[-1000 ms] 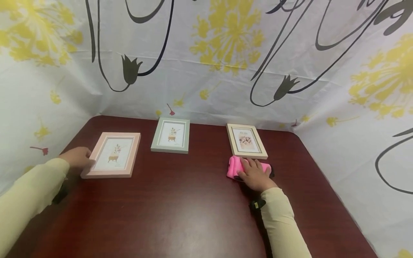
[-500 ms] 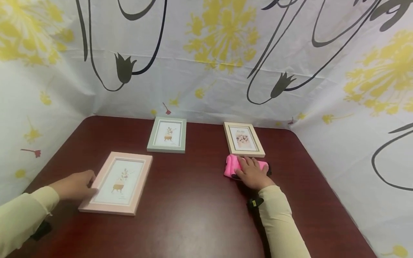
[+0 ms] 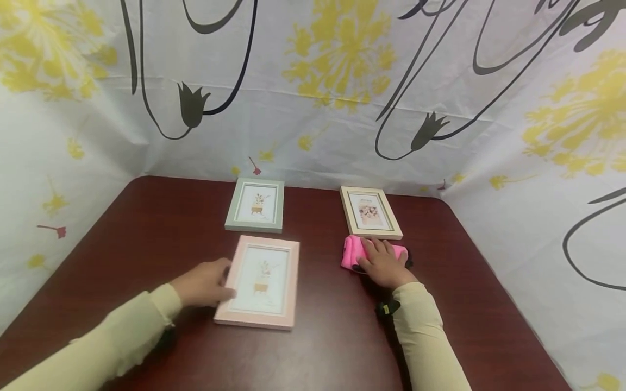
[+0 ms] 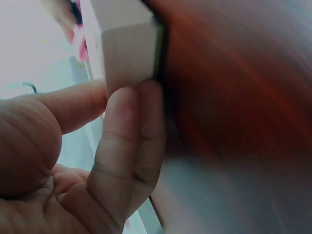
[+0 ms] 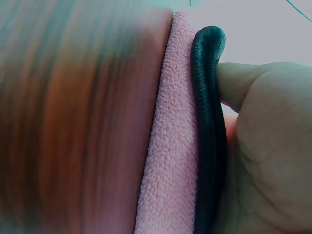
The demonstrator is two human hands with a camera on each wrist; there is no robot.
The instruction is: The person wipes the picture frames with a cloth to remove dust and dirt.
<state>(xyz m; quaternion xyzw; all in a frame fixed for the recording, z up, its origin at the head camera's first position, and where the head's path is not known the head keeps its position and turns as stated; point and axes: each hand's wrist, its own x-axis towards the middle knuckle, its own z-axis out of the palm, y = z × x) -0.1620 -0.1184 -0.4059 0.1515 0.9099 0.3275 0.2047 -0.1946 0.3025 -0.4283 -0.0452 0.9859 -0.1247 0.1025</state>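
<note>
My left hand [image 3: 205,283] pinches the left edge of a pink picture frame [image 3: 294,282], thumb on top and fingers at the side and below. In the left wrist view, the corner of the picture frame [image 4: 129,53] sits between thumb and fingers [image 4: 119,126]. Its print shows a plant in an orange pot. Across a bright pink plush pad [image 3: 353,252] lies my right hand [image 3: 386,264], fingers spread on top. From the right wrist, the pad [image 5: 168,136] shows fuzzy pile against the table and a black band [image 5: 207,122], with the thumb against that band.
Behind the held one, a green picture frame [image 3: 230,217] lies on the dark red table [image 3: 161,233] by the back edge. A cream picture frame [image 3: 347,209] lies just behind the pink pad. White flower-printed cloth [image 3: 313,125] borders the table.
My left hand has brought the pink picture frame from the far left toward the near middle, in front of the green one. My right hand stays on the pink pad.
</note>
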